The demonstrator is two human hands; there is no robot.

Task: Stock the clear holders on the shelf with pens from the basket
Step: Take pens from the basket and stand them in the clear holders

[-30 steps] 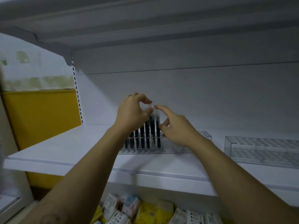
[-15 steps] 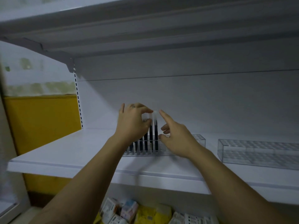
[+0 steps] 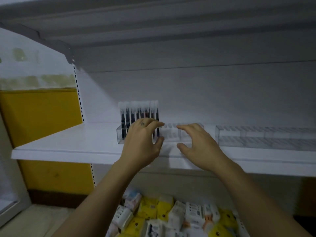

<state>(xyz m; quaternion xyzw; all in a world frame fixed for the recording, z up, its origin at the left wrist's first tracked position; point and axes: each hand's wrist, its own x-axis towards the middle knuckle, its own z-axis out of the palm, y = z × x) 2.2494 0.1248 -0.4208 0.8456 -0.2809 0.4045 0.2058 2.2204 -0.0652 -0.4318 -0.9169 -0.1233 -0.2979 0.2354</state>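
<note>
Left hand [image 3: 142, 144] and right hand [image 3: 196, 144], loosely open and empty, sit before the mid-frame holder [image 3: 171, 134], part-filled with pens [image 3: 139, 114]; fetching more likely comes next.

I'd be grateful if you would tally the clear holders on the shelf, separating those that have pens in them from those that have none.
Part-filled holder: 1
Empty holder: 1
Total: 2
</note>
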